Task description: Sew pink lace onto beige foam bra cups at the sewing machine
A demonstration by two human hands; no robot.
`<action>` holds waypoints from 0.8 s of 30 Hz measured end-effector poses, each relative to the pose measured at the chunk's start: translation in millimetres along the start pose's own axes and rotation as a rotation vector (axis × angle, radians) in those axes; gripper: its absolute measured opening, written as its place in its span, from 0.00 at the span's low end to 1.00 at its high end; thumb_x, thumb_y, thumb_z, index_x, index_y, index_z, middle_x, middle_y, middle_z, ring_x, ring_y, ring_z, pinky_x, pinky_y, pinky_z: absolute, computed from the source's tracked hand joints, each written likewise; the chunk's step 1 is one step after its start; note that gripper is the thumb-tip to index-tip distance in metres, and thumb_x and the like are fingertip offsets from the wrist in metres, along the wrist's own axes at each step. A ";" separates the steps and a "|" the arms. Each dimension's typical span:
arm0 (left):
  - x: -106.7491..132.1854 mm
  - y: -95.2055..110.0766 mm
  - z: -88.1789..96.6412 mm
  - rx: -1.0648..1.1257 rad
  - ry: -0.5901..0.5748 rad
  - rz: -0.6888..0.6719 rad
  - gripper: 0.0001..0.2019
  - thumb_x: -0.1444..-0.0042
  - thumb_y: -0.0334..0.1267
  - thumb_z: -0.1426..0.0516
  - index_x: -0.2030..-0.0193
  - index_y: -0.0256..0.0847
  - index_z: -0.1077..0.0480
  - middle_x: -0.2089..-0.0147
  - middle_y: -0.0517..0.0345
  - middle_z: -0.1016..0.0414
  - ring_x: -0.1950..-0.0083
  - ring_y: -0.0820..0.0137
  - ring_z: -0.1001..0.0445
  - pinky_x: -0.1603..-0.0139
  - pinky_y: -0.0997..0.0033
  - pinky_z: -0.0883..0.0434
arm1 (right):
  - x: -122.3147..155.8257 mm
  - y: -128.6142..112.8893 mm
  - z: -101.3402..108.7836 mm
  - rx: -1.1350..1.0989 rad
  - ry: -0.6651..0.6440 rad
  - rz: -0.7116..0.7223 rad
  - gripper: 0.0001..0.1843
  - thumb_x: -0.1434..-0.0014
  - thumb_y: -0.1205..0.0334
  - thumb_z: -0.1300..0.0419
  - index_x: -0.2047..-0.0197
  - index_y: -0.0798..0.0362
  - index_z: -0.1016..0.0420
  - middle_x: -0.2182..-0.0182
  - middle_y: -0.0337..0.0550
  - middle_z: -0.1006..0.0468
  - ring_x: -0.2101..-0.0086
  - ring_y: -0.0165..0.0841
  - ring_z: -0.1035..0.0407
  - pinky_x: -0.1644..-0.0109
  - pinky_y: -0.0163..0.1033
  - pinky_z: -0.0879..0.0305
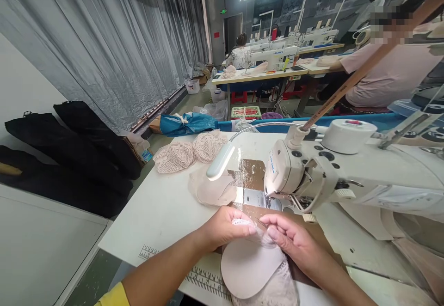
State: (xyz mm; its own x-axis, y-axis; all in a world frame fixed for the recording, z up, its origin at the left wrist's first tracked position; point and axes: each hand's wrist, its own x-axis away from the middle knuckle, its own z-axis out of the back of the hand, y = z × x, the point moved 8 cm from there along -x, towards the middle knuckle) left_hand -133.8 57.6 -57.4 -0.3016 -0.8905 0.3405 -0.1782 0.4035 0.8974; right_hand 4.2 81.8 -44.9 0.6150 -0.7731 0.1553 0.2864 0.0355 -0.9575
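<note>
Pinching a small strip of white lace (243, 223) between thumb and fingers, the left hand (225, 227) rests on the white bench (163, 213) just in front of the sewing machine (347, 176). The right hand (294, 241) meets it from the other side, its fingers closed narrowly on the same lace and on a thin sheer edge between the two hands. Directly below the hands lies a pale pink padded cup (248, 266), smooth side up, with more lace (277, 290) spread under its lower right edge; the cup sits at the near edge of the bench, over a printed ruler strip (201, 280).

The machine's head stands just beyond the hands, its needle area close above the right fingers. A flexible lamp (220, 162) curves over the bench to the left of the machine head. Behind it lie another pink cup (211, 189) and two lace-covered cups (189, 152), well apart from the hands. A yellow sleeve (113, 296) shows on the left arm. Farther back, another person in a pale shirt (388, 75) sits at a second bench with more sewing machines.
</note>
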 end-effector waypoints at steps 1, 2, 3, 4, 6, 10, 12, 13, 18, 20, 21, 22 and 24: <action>-0.2 0.1 -0.3 -0.014 0.004 -0.010 0.20 0.61 0.47 0.30 0.67 0.31 0.23 0.72 0.54 0.26 0.70 0.73 0.32 0.64 0.72 0.36 | -0.1 0.3 1.8 0.035 0.013 0.010 0.22 0.40 0.42 0.48 0.52 0.48 0.28 0.64 0.44 0.23 0.62 0.39 0.29 0.59 0.42 0.32; -0.4 -0.4 -0.3 -0.029 0.011 -0.018 0.20 0.60 0.47 0.30 0.67 0.30 0.23 0.72 0.54 0.26 0.70 0.73 0.32 0.64 0.72 0.36 | 0.0 -0.2 2.5 0.061 0.014 0.019 0.21 0.39 0.43 0.48 0.53 0.48 0.27 0.63 0.44 0.23 0.61 0.40 0.29 0.59 0.42 0.32; -0.5 -1.4 0.0 -0.045 0.018 -0.021 0.20 0.60 0.47 0.30 0.67 0.30 0.22 0.72 0.54 0.27 0.70 0.73 0.33 0.65 0.72 0.37 | 0.3 -1.1 1.9 0.079 0.002 0.021 0.20 0.39 0.44 0.47 0.53 0.48 0.27 0.62 0.43 0.23 0.61 0.40 0.29 0.58 0.42 0.32; -0.6 -2.7 0.3 -0.057 0.024 -0.022 0.20 0.60 0.47 0.30 0.68 0.30 0.22 0.73 0.55 0.27 0.71 0.73 0.34 0.66 0.72 0.38 | 0.8 -2.6 0.3 0.089 -0.020 0.020 0.19 0.39 0.45 0.47 0.53 0.47 0.27 0.62 0.43 0.22 0.61 0.39 0.29 0.58 0.42 0.32; -0.2 -4.7 0.8 -0.072 0.032 -0.024 0.20 0.61 0.47 0.31 0.69 0.30 0.23 0.74 0.57 0.30 0.72 0.75 0.36 0.68 0.73 0.40 | 2.0 -6.4 -3.4 0.103 -0.056 0.010 0.18 0.40 0.46 0.46 0.53 0.47 0.26 0.62 0.41 0.22 0.61 0.39 0.29 0.57 0.42 0.33; 2.3 -5.1 -2.7 -0.093 0.018 -0.012 0.17 0.59 0.45 0.32 0.72 0.30 0.25 0.78 0.62 0.37 0.75 0.78 0.43 0.72 0.75 0.45 | 2.4 -12.6 -8.4 0.123 -0.055 -0.007 0.16 0.40 0.47 0.46 0.57 0.47 0.25 0.63 0.41 0.22 0.62 0.39 0.29 0.58 0.42 0.34; 2.5 -5.3 -5.1 -0.123 0.015 0.004 0.16 0.58 0.44 0.32 0.75 0.30 0.27 0.79 0.64 0.40 0.75 0.79 0.46 0.74 0.76 0.47 | 1.5 -16.3 -12.0 0.110 -0.059 0.009 0.16 0.40 0.46 0.46 0.58 0.47 0.25 0.63 0.41 0.22 0.61 0.38 0.29 0.58 0.41 0.35; 1.9 -5.7 -5.9 -0.138 0.018 0.009 0.17 0.59 0.44 0.32 0.76 0.31 0.27 0.79 0.64 0.42 0.76 0.79 0.47 0.74 0.76 0.48 | 0.9 -17.9 -13.4 0.103 -0.056 0.015 0.17 0.40 0.46 0.46 0.59 0.47 0.25 0.63 0.41 0.22 0.61 0.38 0.29 0.58 0.41 0.35; -1.4 -5.4 -7.2 -0.203 0.009 -0.026 0.21 0.59 0.51 0.32 0.72 0.31 0.27 0.77 0.62 0.39 0.75 0.77 0.45 0.74 0.75 0.47 | -0.8 -18.4 -12.4 0.045 0.019 -0.010 0.18 0.40 0.44 0.46 0.65 0.51 0.27 0.68 0.42 0.23 0.64 0.37 0.29 0.59 0.40 0.34; 4.0 -2.5 -7.6 -0.299 -0.033 -0.002 0.22 0.57 0.54 0.35 0.69 0.32 0.26 0.78 0.63 0.40 0.77 0.77 0.45 0.76 0.74 0.48 | 0.6 -12.4 -7.1 -0.022 0.077 -0.040 0.19 0.41 0.43 0.46 0.63 0.51 0.28 0.69 0.41 0.24 0.66 0.37 0.29 0.61 0.40 0.33; 8.6 1.9 -5.4 -0.394 -0.033 0.008 0.22 0.56 0.54 0.35 0.69 0.33 0.26 0.79 0.64 0.42 0.77 0.77 0.47 0.77 0.74 0.50 | 1.9 -7.8 -3.1 -0.051 0.115 -0.060 0.19 0.41 0.43 0.46 0.62 0.50 0.29 0.70 0.41 0.24 0.67 0.36 0.29 0.63 0.40 0.32; 13.7 9.7 -0.9 -0.515 -0.007 0.002 0.21 0.56 0.54 0.35 0.72 0.34 0.27 0.80 0.65 0.44 0.78 0.77 0.48 0.78 0.74 0.51 | 3.6 -3.2 2.1 -0.063 0.167 -0.075 0.20 0.41 0.42 0.47 0.60 0.50 0.29 0.70 0.40 0.24 0.68 0.36 0.29 0.65 0.39 0.32; 22.9 35.4 11.9 -0.771 0.109 -0.080 0.20 0.52 0.53 0.37 0.77 0.36 0.30 0.81 0.64 0.45 0.78 0.77 0.48 0.77 0.73 0.51 | 7.9 2.6 13.9 0.016 0.294 -0.076 0.20 0.41 0.42 0.47 0.57 0.48 0.30 0.67 0.42 0.22 0.66 0.38 0.27 0.64 0.40 0.31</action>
State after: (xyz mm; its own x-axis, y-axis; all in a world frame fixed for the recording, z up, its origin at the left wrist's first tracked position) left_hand -158.2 54.0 -21.1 -0.2146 -0.9423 0.2568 0.5175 0.1133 0.8482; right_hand 20.1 84.6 -42.8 0.3534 -0.9238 0.1472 0.3365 -0.0213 -0.9414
